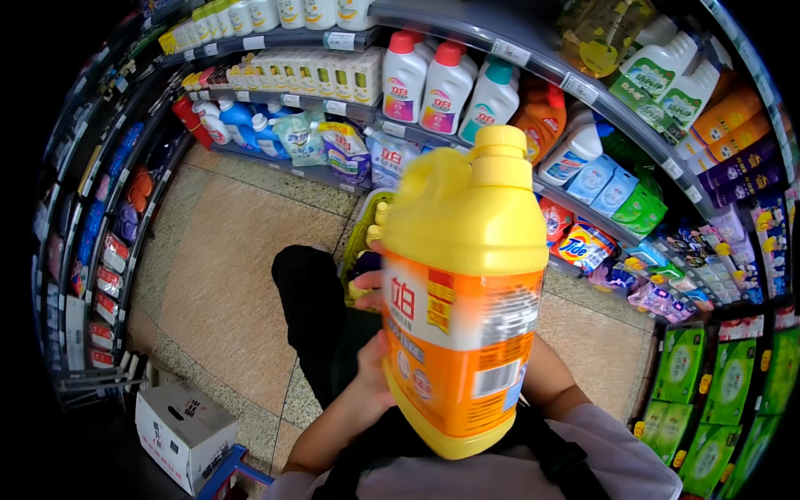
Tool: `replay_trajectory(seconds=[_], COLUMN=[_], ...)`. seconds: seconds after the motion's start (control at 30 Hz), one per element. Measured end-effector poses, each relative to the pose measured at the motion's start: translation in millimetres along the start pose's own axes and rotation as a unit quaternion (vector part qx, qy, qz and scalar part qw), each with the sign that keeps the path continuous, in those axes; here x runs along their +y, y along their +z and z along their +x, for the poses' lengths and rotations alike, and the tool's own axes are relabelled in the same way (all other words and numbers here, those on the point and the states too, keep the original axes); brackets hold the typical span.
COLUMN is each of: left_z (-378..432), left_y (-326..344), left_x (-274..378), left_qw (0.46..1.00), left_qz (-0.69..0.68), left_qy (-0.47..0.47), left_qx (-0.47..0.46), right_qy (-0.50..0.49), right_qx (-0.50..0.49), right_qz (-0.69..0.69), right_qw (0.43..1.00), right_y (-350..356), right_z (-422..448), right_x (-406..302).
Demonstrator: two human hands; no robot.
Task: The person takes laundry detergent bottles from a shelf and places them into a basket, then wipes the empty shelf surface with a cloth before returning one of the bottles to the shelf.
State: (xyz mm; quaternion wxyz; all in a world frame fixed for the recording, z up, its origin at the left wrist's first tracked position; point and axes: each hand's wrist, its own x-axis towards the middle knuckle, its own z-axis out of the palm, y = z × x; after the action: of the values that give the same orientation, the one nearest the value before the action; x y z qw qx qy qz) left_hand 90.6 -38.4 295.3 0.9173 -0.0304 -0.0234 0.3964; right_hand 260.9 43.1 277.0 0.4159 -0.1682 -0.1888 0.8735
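Observation:
A large yellow plastic Liby detergent jug (pixel 462 300) with a yellow screw cap and an orange-and-white label is held up close before my chest, partly blurred. Its cap points away from me. My left hand (pixel 377 372) grips the jug's lower left side. My right forearm (pixel 553 375) reaches behind the jug, which hides the right hand. Several fingers (pixel 370 290) show at the jug's left edge; which hand they belong to is unclear. Beyond the jug, a yellow-green basket (pixel 357 231) on the floor is partly covered; yellow-capped bottles (pixel 379 215) lie in it.
Curved shelves ahead hold white detergent bottles (pixel 447 87), laundry pouches (pixel 344 153) and a Tide bag (pixel 581 245). Green tissue packs (pixel 678 365) are stacked at right. At lower left, a white carton (pixel 184 431) stands beside a blue frame (pixel 228 472). Slippers (pixel 140 187) fill the left rack.

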Motion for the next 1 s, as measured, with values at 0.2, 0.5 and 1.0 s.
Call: replay_trajectory(seconds=[0.2, 0.5, 1.0], left_z=[9, 16, 9], left_y=[-15, 17, 11], left_x=[-5, 11, 10], left_qw=[0.988, 0.913, 0.983], left_qz=[-0.057, 0.295, 0.125], left_qy=[-0.138, 0.148, 0.09], left_qx=[-0.028, 0.239, 0.102], right_qy=[-0.06, -0.206, -0.201], right_qx=[-0.035, 0.113, 0.208], right_qz=[0.094, -0.088, -0.176], right_qw=[0.993, 0.968, 0.941], right_y=[22, 39, 68], right_z=[-1, -23, -43], right_x=[18, -21, -45])
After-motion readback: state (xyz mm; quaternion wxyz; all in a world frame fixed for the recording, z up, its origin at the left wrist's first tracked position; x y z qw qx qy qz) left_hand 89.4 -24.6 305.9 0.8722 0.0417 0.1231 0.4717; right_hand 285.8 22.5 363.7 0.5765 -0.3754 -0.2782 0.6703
